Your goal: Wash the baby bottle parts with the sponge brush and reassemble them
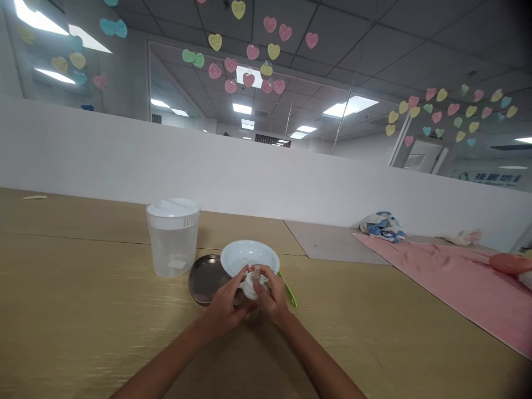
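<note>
Between both hands is a baby bottle (250, 287) with a white collar and a clear teat pointing up. My left hand (226, 302) is wrapped round its left side, fingertips at the collar. On the other side my right hand (272, 295) grips the collar, its thumb close to the teat. Most of the bottle's body is hidden by the fingers. Just behind the hands stands a white bowl (249, 250). A round metal tray (206, 280) lies to the left, partly beneath the bowl's rim. A green handle (288, 289) sticks out right of the bowl.
A lidded translucent bucket (172, 238) stands at the left, behind the tray. To the right a pink cloth (449, 277) covers the table (103, 332), with a bundled blue-and-white cloth (382, 226) near the wall. A white wall (257, 177) borders the back.
</note>
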Tool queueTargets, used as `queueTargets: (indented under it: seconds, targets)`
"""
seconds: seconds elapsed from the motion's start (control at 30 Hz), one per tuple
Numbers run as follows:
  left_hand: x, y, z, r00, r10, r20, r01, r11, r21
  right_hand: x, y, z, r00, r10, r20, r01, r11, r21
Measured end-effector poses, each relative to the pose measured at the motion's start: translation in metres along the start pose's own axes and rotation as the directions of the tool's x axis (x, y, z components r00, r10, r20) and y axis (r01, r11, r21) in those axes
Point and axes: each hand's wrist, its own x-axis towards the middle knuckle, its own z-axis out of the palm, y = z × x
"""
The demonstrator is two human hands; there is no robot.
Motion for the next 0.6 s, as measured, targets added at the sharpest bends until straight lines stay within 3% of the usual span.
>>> queueTargets:
  seconds: [0.13,0.3,0.37,0.5,0.6]
  targets:
    - [0.000,-0.003,0.003,1.000,-0.002,-0.013,0.002,1.000,0.025,0.001,0.009,0.000,0.992,0.019,-0.128,-0.019,1.000,0.001]
    - [-0.001,-0.006,0.004,0.999,0.038,-0.016,-0.037,0.998,0.052,0.004,0.022,0.001,0.933,0.154,-0.326,-0.179,0.983,-0.047]
    - [-0.001,-0.006,0.004,0.999,0.045,-0.015,-0.044,0.998,0.046,0.003,0.022,0.001,0.943,0.125,-0.307,-0.155,0.985,-0.074]
    - [-0.001,-0.006,0.003,0.998,0.052,-0.029,-0.052,0.999,0.009,-0.002,0.016,0.002,0.987,-0.061,-0.148,0.027,0.975,-0.219]
    - [-0.001,-0.006,0.003,0.997,0.073,-0.029,-0.074,0.997,-0.003,-0.005,0.015,0.004,0.994,-0.087,-0.072,0.060,0.948,-0.312]
